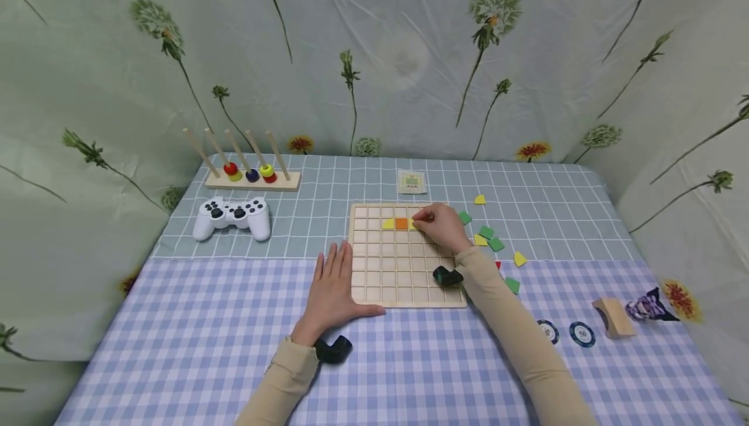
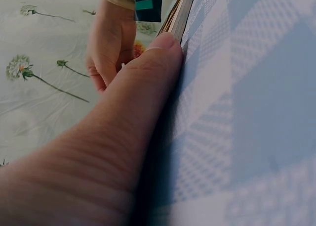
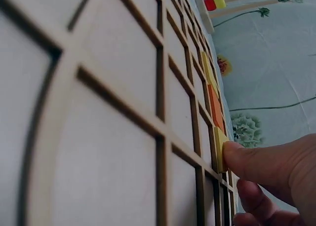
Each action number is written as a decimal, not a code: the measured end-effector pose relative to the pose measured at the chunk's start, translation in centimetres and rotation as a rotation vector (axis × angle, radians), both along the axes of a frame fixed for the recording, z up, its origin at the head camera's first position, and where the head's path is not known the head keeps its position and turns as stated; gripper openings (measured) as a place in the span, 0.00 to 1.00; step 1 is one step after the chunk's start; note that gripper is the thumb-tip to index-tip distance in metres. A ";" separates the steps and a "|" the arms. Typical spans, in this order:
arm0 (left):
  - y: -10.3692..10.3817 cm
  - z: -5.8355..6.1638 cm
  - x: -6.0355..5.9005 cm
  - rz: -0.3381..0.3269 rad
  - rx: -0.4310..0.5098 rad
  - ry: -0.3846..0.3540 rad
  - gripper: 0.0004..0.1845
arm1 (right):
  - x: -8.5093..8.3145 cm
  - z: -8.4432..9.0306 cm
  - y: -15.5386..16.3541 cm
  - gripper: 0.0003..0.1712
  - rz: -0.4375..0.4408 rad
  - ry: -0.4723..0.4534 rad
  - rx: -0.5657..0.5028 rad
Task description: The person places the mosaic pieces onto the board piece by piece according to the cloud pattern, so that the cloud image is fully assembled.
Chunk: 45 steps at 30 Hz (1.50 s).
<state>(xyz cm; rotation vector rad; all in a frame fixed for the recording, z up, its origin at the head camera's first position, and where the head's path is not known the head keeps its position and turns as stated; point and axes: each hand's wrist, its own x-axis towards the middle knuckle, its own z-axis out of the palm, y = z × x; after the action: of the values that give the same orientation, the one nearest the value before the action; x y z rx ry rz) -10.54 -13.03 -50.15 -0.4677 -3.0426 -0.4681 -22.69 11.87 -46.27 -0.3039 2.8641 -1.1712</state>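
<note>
A wooden grid board [image 1: 380, 263] lies on the cloth, with a yellow tile [image 1: 388, 224] and an orange tile [image 1: 401, 224] side by side in its upper rows. To the right of the orange one, my right hand [image 1: 443, 226] pinches another yellow tile [image 3: 221, 149] at its cell; the thumb lies on it, and the other fingertips are partly hidden. My left hand [image 1: 335, 291] rests flat at the board's lower left corner with fingers straight. Its thumb [image 2: 148, 63] lies along the board's near edge.
Loose green tiles [image 1: 496, 244] and yellow pieces [image 1: 520, 259] are scattered right of the board. A small pattern card [image 1: 412, 182] lies behind it. Leftward are a white game controller [image 1: 232, 218] and a peg stand [image 1: 253, 182]. Poker chips [image 1: 582, 334] and a wooden arch block [image 1: 613, 317] lie at right.
</note>
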 end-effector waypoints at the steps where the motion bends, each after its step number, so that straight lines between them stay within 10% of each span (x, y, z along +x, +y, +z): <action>1: 0.0 0.0 0.0 -0.002 0.003 0.000 0.73 | 0.0 -0.1 0.1 0.06 0.000 0.003 0.011; 11: 0.0 0.1 0.1 -0.001 0.006 0.006 0.73 | 0.1 0.8 3.5 0.08 0.043 0.028 0.023; 29: -0.1 0.0 0.2 -0.003 0.008 0.001 0.73 | -3.2 -0.5 12.2 0.14 -0.145 0.126 0.159; 36: 0.0 0.0 0.2 -0.005 0.004 0.016 0.73 | -3.0 -0.1 12.5 0.15 -0.143 0.040 0.250; 45: 0.0 0.1 0.2 0.000 0.005 0.016 0.73 | -2.4 0.5 12.0 0.12 -0.206 -0.024 0.083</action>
<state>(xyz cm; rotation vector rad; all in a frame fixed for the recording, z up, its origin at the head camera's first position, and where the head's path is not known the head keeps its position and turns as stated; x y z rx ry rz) -10.35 -13.04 -50.01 -0.4691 -3.0254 -0.4696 -25.04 23.84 -45.76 0.0081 2.9700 -1.0702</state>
